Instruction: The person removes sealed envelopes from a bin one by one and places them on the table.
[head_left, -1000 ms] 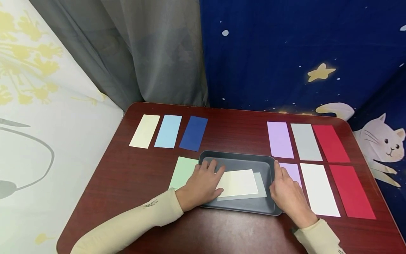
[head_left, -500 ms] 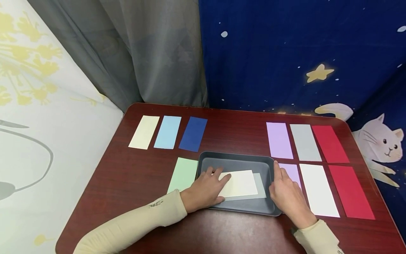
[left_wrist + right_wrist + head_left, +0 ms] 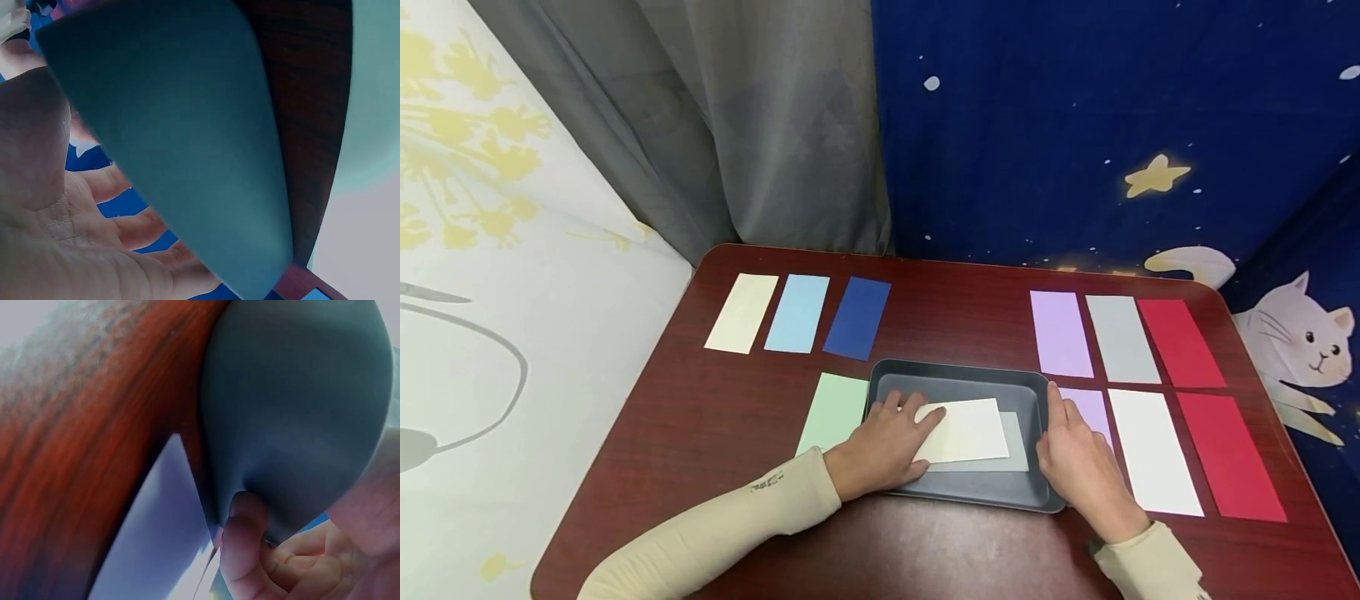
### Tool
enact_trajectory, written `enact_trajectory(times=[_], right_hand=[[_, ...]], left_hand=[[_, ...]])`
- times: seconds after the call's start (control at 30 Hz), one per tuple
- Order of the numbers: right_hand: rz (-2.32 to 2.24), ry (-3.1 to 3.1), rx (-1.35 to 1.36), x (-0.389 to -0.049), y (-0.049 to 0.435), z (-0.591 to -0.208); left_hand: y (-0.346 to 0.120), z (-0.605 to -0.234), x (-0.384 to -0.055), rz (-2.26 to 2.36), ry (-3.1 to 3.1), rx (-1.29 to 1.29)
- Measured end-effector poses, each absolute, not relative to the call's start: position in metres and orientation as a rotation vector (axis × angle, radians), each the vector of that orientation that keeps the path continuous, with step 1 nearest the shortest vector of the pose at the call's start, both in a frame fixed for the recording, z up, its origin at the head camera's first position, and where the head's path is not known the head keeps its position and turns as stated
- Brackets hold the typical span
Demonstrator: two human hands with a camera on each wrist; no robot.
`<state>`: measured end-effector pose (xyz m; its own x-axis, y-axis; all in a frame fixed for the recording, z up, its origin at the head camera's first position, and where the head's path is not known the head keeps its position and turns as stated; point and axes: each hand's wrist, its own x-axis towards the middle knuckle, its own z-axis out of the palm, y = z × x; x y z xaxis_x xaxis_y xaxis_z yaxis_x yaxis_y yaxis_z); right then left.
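A dark grey rectangular tray point(image 3: 977, 380) stands on the table in the head view. Inside it a cream paper card point(image 3: 967, 429) overlaps a pale grey card point(image 3: 1018, 442), whose right end and near edge show. My left hand point(image 3: 883, 442) reaches over the tray's left end and grips the cream card's left part, thumb at the near edge and fingers across the far side. With my right hand point(image 3: 1084, 467) I hold the tray's right rim; in the right wrist view a fingertip point(image 3: 242, 515) presses its outer wall. The tray wall point(image 3: 175, 125) hides the card in the left wrist view.
Cream point(image 3: 742, 313), light blue point(image 3: 797, 313) and dark blue point(image 3: 857, 318) cards lie back left. A green card point(image 3: 833, 414) touches the tray's left side. To the right lie lilac point(image 3: 1062, 333), grey point(image 3: 1123, 339), white point(image 3: 1156, 452) and red point(image 3: 1232, 457) cards in two rows.
My left hand has moved slightly right and closed in on the cream card. That card has shifted a little toward the far side, over the grey one. The right hand stays on the rim.
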<state>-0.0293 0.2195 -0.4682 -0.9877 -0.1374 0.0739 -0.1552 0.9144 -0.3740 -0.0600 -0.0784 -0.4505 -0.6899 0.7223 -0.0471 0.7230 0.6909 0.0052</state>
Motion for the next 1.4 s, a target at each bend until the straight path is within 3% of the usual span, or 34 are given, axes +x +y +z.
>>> enact_trajectory(times=[0.67,1.4], right_hand=[[0.607,-3.037,0.216,-0.028,0.219,-0.469],[0.603,-3.012,0.267,-0.029,0.22,-0.47]], left_hand=[[-0.093,-0.435,-0.061,0.104,3.001,1.164],[-0.144,-0.436,-0.055,0.287,3.101,0.876]])
